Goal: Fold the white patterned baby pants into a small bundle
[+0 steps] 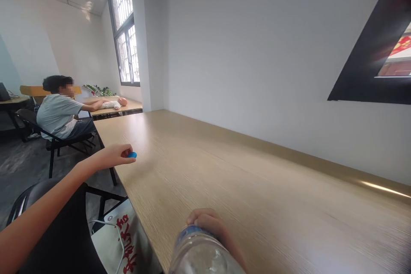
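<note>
1. The left hand [116,154] reaches out over the near-left edge of the long wooden table [231,167], fingers pinched together on a small blue cap [132,154].
2. The cap pokes out from the fingertips on the side towards the table; only its outer end shows.
3. The right hand [214,226] is at the bottom of the view, fingers curled tightly round the upper part of a clear plastic bottle [199,259], which lies tilted towards the camera.
4. Cap and bottle are well apart.
5. A white bag with red print [123,244] sits below the table edge.
6. At another table behind, a seated person [59,113] touches a doll [114,103].
</note>
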Available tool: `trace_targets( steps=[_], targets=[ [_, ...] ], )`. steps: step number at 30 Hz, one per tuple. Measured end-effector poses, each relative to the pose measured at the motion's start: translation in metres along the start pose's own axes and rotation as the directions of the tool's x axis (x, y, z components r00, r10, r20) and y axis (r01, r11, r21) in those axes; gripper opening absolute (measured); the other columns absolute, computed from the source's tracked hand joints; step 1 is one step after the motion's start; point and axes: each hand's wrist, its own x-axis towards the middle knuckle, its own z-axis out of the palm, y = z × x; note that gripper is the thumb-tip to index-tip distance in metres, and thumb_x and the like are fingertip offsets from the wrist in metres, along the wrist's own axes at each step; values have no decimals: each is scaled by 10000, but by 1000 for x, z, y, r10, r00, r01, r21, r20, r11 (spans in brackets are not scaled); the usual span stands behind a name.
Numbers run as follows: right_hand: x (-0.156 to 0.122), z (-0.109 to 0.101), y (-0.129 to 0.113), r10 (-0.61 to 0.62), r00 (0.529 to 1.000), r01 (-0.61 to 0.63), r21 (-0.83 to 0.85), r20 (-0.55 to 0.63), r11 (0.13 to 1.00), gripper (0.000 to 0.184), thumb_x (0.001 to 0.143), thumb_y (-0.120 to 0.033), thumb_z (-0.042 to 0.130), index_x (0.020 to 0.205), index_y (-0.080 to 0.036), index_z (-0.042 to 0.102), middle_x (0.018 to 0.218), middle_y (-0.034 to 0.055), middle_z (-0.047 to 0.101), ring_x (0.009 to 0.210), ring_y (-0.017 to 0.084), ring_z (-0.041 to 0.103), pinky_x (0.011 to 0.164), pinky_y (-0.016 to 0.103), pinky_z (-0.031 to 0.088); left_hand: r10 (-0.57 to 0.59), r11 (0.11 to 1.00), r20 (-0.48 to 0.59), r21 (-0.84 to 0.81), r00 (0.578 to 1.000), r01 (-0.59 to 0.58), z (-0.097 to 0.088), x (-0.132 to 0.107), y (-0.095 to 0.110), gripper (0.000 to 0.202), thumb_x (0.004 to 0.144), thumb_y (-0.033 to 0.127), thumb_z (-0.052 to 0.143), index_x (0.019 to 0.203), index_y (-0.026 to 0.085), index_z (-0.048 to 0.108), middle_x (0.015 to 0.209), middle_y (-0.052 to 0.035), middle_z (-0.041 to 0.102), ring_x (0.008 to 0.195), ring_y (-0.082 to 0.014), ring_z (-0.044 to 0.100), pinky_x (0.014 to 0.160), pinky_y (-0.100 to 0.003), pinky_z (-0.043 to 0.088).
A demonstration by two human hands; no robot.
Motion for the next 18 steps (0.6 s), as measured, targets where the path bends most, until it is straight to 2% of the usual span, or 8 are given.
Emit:
trace_targets(
  steps=[6,9,14,18],
  targets=[
    [17,-14,1,-178,983,178,-9,-45,984,226,797,-209,462,975,-334,522,875,58,548,767,214,564,702,335,469,7,1000,-27,-9,1000,-7,5,4,-24,399,739,550,442,801,162,505,701,-10,560,679,-190,536,596,-253,340],
    [24,-23,0,-241,968,239,-45,-63,970,214,798,-189,481,970,-308,527,889,57,555,776,202,571,706,317,467,1,1000,-49,11,999,0,8,4,-25,352,754,518,438,761,170,491,641,16,522,651,-184,521,587,-252,329],
    [37,-38,-2,-358,931,355,-57,-66,933,237,781,-206,510,1009,-274,514,917,71,539,800,207,566,722,329,469,8,1000,-21,-24,1000,-9,10,6,-25,341,750,514,451,730,175,483,625,28,519,644,-190,528,589,-249,320],
    [45,-54,-8,-418,908,418,-78,11,905,258,815,-163,431,1045,-259,497,945,81,521,842,209,551,739,352,470,-12,1000,-38,-28,999,11,16,13,-30,334,720,522,460,707,189,490,575,44,504,612,-186,516,585,-244,305]
  ],
)
